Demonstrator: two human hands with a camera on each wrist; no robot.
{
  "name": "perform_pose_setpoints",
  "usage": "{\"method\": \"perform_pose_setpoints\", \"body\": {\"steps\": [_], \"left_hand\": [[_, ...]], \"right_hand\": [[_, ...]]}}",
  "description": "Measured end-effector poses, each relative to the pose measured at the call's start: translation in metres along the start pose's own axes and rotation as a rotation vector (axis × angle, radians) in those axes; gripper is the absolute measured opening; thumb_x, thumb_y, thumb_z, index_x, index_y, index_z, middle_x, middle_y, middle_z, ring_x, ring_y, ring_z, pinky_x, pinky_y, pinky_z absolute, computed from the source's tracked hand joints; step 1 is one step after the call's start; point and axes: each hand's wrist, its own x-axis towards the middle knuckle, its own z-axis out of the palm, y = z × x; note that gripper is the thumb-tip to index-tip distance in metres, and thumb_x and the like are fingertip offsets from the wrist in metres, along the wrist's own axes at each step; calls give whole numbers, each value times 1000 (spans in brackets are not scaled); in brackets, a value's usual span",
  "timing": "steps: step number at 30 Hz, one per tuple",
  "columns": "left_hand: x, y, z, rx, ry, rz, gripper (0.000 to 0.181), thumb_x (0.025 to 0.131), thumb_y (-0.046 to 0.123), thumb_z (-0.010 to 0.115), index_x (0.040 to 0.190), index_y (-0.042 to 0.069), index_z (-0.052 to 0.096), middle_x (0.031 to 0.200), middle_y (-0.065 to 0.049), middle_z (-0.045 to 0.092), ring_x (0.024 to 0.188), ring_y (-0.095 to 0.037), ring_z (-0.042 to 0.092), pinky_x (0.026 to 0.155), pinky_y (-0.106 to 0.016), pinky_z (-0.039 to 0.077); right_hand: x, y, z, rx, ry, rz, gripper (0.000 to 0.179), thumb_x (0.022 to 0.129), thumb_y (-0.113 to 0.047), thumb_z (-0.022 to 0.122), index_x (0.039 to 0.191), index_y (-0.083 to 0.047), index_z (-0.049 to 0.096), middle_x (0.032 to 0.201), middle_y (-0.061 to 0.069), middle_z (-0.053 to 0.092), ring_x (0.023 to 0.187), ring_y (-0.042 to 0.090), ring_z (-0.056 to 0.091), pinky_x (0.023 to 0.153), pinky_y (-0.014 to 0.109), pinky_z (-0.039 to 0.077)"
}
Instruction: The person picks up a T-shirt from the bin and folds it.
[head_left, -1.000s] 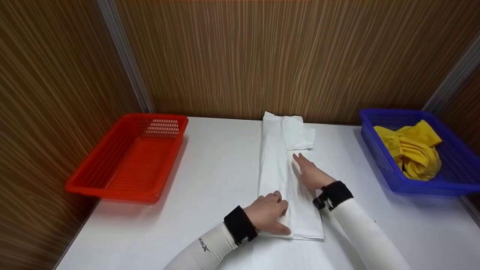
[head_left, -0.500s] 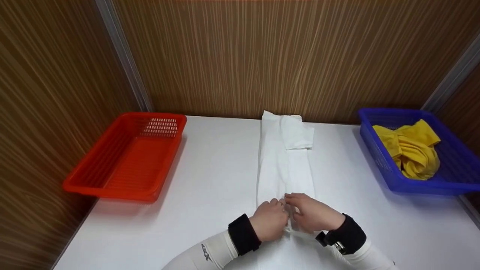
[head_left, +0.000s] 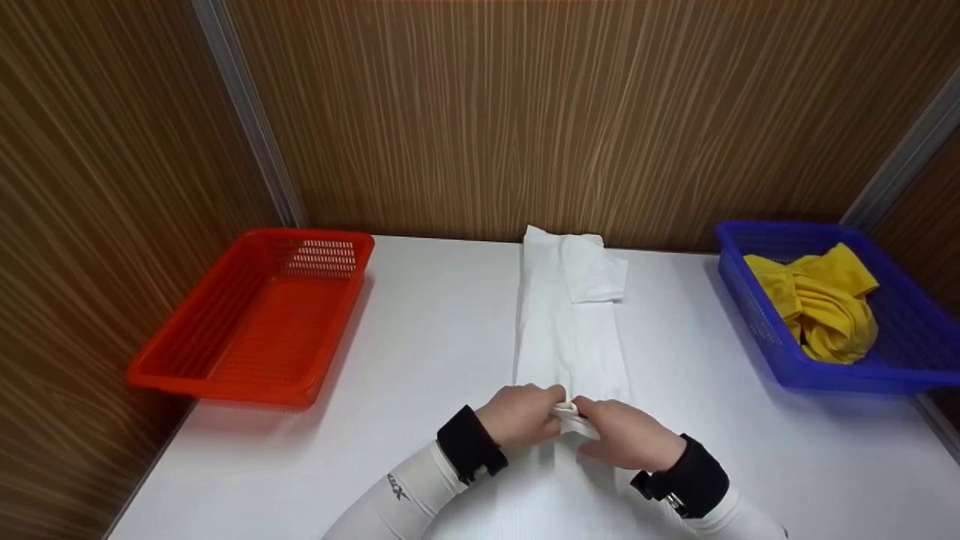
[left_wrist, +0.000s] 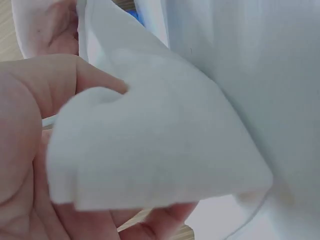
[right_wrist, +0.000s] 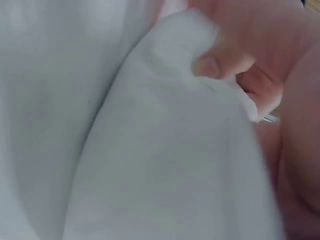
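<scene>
A white T-shirt (head_left: pixel 551 322) lies folded lengthwise into a long strip, one short sleeve (head_left: pixel 594 281) turned down near its far end. At its near end my left hand (head_left: pixel 521 415) grips the hem edge, and my right hand (head_left: pixel 630 435) grips it close beside, the two almost meeting. In the left wrist view the thumb presses on the bent-over layers of the T-shirt (left_wrist: pixel 160 145), with fingers underneath. The right wrist view has the thumb (right_wrist: pixel 212 65) pinching the gathered cloth from above. Between the hands the hem bunches up, lifted off the table.
A red plastic basket (head_left: pixel 322 391) with nothing inside stands on the left of the white table (head_left: pixel 442 322). To the right, a blue basket (head_left: pixel 817 379) holds a crumpled yellow garment (head_left: pixel 832 315). Wood-grain panels (head_left: pixel 480 120) enclose the back and sides.
My right hand has come from the middle of the T-shirt down to the near end beside the left. Both hands have taken hold of the hem and raised it.
</scene>
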Motion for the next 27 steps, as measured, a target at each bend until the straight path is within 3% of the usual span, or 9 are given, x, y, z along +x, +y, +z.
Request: {"method": "perform_pose_setpoints", "body": {"steps": [3,6,9,11,14,17,21,24,27], "left_hand": [[-3,2,-2,-13,-54,1,27,91,34,74,101,15,58,71,8,53,60,-8,47,53,-26,37],[-5,5,-4,46,-89,2,30,88,27,78,106,16,56,76,6,61,62,-10,53,54,-26,40],[-6,8,-5,105,-58,2,27,89,11,71,109,14,54,75,0,65,60,-14,54,53,-28,41],[-6,8,-6,84,-34,-15,27,90,7,67,111,13,52,72,-3,64,56,-15,52,51,-27,39],[-7,5,-9,1,-41,-21,30,91,9,63,116,13,49,67,1,56,54,-12,46,50,-25,36],[-8,-1,-18,-152,-131,-10,34,92,9,60,125,13,51,69,3,54,55,-9,44,52,-21,35],[-8,-13,-32,-399,-272,12,33,103,21,56,135,14,56,98,1,75,76,-1,61,70,-17,46],[-5,-23,-34,-486,-242,-6,39,108,37,50,139,14,59,127,-1,73,108,-3,66,94,-22,51],[0,-31,-27,-538,-144,-28,43,110,41,44,137,14,64,136,-1,69,127,-10,61,108,-29,47]], "right_hand": [[1,1,2,-28,90,-34,20,87,2,67,98,-13,61,81,-1,69,69,10,60,61,30,49],[1,2,2,-29,120,-58,18,90,4,64,95,-14,62,81,-2,71,69,9,62,60,30,49],[2,1,2,-18,118,-62,15,90,0,69,94,-13,62,80,-2,70,68,8,59,60,30,48],[3,0,2,-4,123,-58,14,90,-3,72,93,-13,63,80,-3,70,67,6,57,60,29,47],[3,-2,4,24,138,-72,13,90,-6,74,94,-13,66,82,-3,72,68,5,57,61,28,48],[3,-3,4,34,129,-94,13,91,-7,74,93,-14,64,82,-5,71,68,2,55,62,25,48],[-1,-5,0,37,99,-122,11,92,-8,73,93,-15,64,86,-6,73,72,0,58,65,24,50],[-4,-8,-5,61,80,-137,10,92,-9,73,93,-17,67,87,-8,74,75,-1,59,66,24,50],[-7,-13,-9,99,54,-159,10,92,-9,73,93,-17,68,85,-10,71,73,-3,55,66,21,48]]}}
